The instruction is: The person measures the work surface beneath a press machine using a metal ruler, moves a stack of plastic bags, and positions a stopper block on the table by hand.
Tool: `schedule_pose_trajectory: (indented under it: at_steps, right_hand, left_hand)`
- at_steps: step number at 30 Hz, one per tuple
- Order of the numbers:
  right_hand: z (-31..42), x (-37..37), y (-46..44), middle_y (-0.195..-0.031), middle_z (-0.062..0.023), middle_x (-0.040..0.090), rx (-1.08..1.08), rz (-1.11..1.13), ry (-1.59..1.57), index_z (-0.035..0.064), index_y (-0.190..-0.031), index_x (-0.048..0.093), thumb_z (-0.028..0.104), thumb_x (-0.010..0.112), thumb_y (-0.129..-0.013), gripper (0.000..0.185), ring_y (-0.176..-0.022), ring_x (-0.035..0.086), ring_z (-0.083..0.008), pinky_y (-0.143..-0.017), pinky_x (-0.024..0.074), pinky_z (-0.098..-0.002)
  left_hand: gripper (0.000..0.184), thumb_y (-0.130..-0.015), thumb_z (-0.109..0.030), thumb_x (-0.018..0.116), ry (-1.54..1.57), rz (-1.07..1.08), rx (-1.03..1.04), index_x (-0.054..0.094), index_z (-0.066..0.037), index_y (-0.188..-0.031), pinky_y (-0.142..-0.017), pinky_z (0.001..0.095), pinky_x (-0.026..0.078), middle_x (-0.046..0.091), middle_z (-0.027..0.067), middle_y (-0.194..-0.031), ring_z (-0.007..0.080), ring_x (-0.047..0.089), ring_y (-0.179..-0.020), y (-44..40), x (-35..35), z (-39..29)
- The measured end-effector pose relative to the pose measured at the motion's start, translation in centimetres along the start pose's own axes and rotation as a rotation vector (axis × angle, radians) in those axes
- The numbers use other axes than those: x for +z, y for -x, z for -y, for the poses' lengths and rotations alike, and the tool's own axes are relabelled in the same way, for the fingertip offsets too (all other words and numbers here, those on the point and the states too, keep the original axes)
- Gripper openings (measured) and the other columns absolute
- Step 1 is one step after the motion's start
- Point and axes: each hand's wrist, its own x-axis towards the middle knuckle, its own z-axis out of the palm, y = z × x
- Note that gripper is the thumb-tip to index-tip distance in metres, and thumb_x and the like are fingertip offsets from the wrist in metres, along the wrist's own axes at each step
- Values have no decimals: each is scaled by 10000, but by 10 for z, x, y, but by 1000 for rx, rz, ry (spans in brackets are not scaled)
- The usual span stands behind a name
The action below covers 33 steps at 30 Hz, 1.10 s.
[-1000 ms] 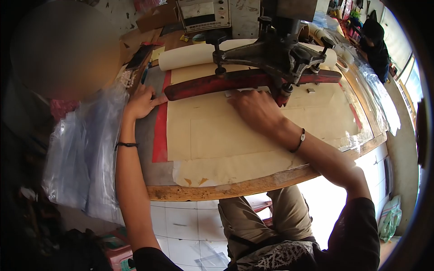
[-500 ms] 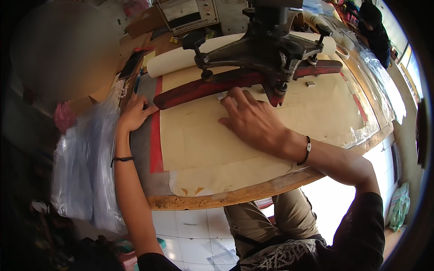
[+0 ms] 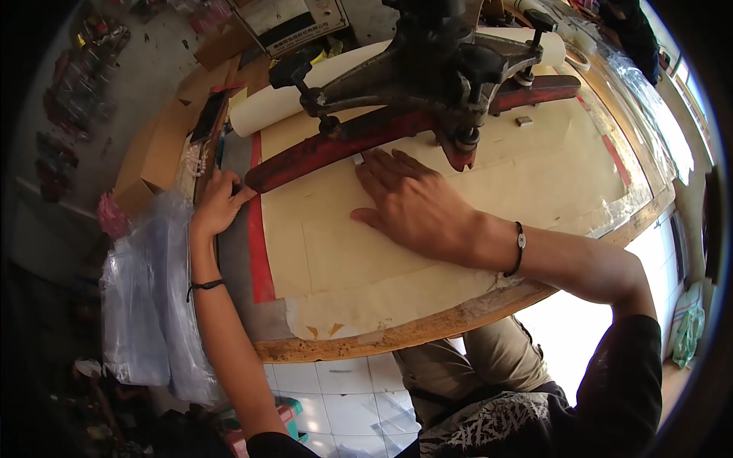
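My right hand (image 3: 424,206) lies palm down on a tan sheet (image 3: 336,252) with its fingers stretched and the thumb out to the side. Its fingertips reach a small light metal piece (image 3: 359,159) in front of the red bar (image 3: 336,149). My left hand (image 3: 217,204) rests at the sheet's left side, on the grey surface. Its thumb points toward the red strip (image 3: 260,259), close to the bar's left end; the fingers are loosely bent and apart. The bar is mounted under a dark metal press head (image 3: 435,76).
A pale roll (image 3: 305,90) lies behind the bar, and a small metal block (image 3: 524,120) sits on the sheet at right. Clear plastic sleeves (image 3: 145,298) hang at left beside a cardboard box (image 3: 156,153). The wooden table edge (image 3: 397,336) curves in front of me.
My right hand's fingers, bent and raised before, are now straighter and flatter on the sheet. The left hand stays near the bar's left end. The camera view has shifted slightly.
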Motion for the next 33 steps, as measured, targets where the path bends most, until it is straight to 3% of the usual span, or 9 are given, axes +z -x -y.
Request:
schedule_pose_trajectory:
  at_steps: [13,19,22,28,33]
  right_hand:
    - [0,-3,0,-1348,-291,539,27,61,-19,-118,-1301,517,374,535,-992,580,-1326,482,-380,-1124,389,-422]
    - [-2,-2,0,-1356,-301,514,67,16,-38,-52,-1352,497,420,548,-979,604,-1297,486,-419,-1120,389,-442]
    - [-6,-2,0,-1321,-331,510,74,51,-59,-69,-1336,492,450,556,-960,644,-1292,468,-457,-1128,365,-468]
    - [-6,-6,-1,-1294,-318,524,130,77,-135,-91,-1381,408,492,561,-958,736,-1275,479,-438,-1138,351,-472]
    - [-10,-4,0,-1339,-344,494,132,72,-33,-128,-1393,391,570,491,-967,825,-1306,456,-459,-1144,342,-472]
  left_hand:
    - [572,-899,-507,665,-12,7,-27,537,36,-1030,-877,452,426,512,219,-1062,399,524,-984,1,-4,-9]
    - [547,-899,-480,674,-9,-9,-10,544,39,-1010,-863,443,431,506,215,-1044,390,527,-973,2,-3,-7]
    - [547,-898,-483,674,-15,-4,-19,545,37,-1007,-858,441,433,507,213,-1046,389,526,-972,2,-3,-7]
    - [559,-894,-502,673,-28,-1,-31,548,30,-1013,-860,442,434,514,214,-1061,392,527,-972,1,-2,-5]
    - [570,-890,-509,675,-30,-9,-24,551,31,-1023,-869,449,433,533,223,-1072,404,532,-981,0,-1,-3]
